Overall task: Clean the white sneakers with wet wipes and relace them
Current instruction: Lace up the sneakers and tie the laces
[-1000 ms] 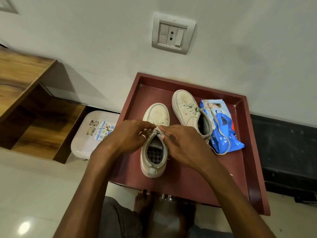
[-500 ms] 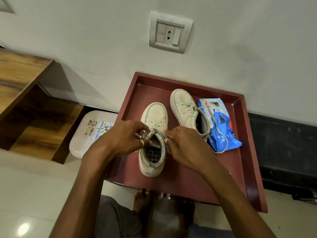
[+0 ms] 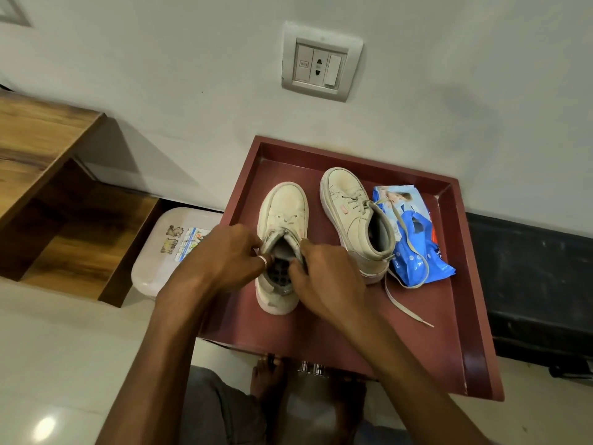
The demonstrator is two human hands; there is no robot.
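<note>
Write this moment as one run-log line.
phase: handling first sneaker | left hand: pinches its collar | right hand: grips its collar | second sneaker: lace loose over wipes pack | all on tray

We read no words or numbers. The blue wipes pack [image 3: 414,242] at the bench's [image 3: 465,332] far right carries print too blurred to read; so do the stickers [image 3: 186,240] on the white lid [image 3: 150,274] left of the bench and the switch plate [image 3: 321,62] above it.

Maroon tray [image 3: 353,332] holds left sneaker [image 3: 287,207], right sneaker [image 3: 356,220] (lace [image 3: 404,303] trailing), wipes pack [image 3: 417,252].
</note>
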